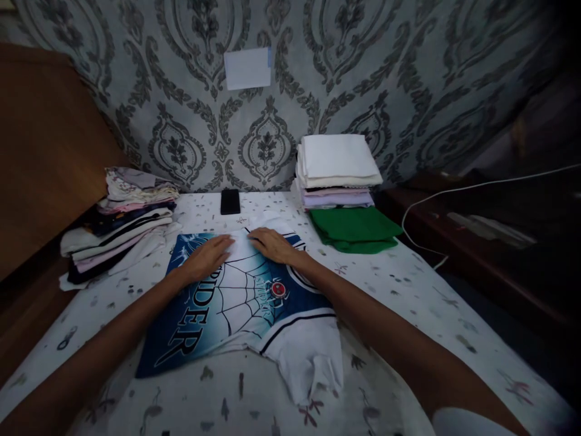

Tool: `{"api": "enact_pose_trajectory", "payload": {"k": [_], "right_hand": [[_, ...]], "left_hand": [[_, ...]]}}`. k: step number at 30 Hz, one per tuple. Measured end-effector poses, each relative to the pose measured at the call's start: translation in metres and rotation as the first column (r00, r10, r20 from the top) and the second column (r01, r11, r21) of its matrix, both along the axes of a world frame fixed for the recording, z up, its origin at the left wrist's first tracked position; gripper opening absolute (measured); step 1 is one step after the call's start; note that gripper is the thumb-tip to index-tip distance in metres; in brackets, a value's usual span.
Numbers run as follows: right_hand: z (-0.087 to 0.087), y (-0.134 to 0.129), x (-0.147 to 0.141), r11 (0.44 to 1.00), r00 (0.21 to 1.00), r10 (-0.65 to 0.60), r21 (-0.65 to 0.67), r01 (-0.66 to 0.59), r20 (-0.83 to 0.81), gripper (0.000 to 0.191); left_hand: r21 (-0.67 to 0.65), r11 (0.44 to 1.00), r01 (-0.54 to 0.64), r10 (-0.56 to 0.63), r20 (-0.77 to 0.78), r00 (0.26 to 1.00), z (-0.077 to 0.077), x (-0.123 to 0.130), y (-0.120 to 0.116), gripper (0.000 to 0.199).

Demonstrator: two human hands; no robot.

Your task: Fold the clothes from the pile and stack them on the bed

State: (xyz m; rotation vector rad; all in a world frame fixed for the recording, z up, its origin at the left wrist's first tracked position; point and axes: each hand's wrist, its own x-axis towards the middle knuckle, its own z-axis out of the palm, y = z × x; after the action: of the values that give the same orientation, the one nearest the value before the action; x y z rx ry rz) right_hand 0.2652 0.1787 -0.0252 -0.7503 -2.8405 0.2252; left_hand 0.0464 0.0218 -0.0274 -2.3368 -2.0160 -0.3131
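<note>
A blue and white T-shirt [245,297] with spider-web print and "SPIDER" lettering lies spread on the patterned white cloth, its collar toward the right and one white sleeve toward me. My left hand [209,257] rests on the shirt's far left part, fingers stretched out flat. On the far middle part of the shirt, near its upper edge, lies my right hand [272,245], also with extended fingers. The two hands point toward each other with a small gap between them. Part of the shirt's right side is hidden under my right forearm.
Folded clothes [122,230] are stacked at the left beside a brown panel [49,157]. A black phone [230,202] lies near the wall. Another stack of folded white cloth [338,157] stands at the back right, with a green folded cloth [356,229] before it. A white cable [476,186] runs at the right.
</note>
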Motion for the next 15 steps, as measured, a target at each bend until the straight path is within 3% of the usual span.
{"api": "enact_pose_trajectory", "payload": {"k": [2, 6, 9, 12, 15], "right_hand": [[-0.007, 0.000, -0.006, 0.999, 0.999, 0.031, -0.032, -0.031, 0.016, 0.044], [-0.014, 0.013, -0.006, 0.975, 0.977, -0.209, -0.062, 0.211, 0.036, 0.049], [-0.011, 0.014, 0.001, 0.961, 0.964, -0.260, -0.082, 0.264, 0.048, 0.048], [0.001, -0.013, 0.022, 0.972, 0.978, -0.202, -0.130, 0.194, -0.050, 0.046], [0.018, -0.067, 0.064, 0.985, 0.977, -0.054, -0.174, 0.018, -0.205, 0.037]], "left_hand": [[-0.038, 0.998, 0.052, -0.052, 0.020, 0.998, 0.000, 0.003, 0.000, 0.046], [-0.061, 0.995, -0.081, 0.082, 0.002, 0.997, 0.000, -0.021, -0.002, 0.047], [-0.011, 0.993, -0.120, 0.120, -0.002, 0.993, 0.001, -0.020, -0.019, 0.044], [0.007, 0.996, 0.093, -0.093, 0.112, 0.989, 0.014, 0.015, -0.052, 0.038], [-0.065, 0.953, 0.294, -0.274, 0.221, 0.936, 0.031, 0.060, -0.091, 0.035]]}}
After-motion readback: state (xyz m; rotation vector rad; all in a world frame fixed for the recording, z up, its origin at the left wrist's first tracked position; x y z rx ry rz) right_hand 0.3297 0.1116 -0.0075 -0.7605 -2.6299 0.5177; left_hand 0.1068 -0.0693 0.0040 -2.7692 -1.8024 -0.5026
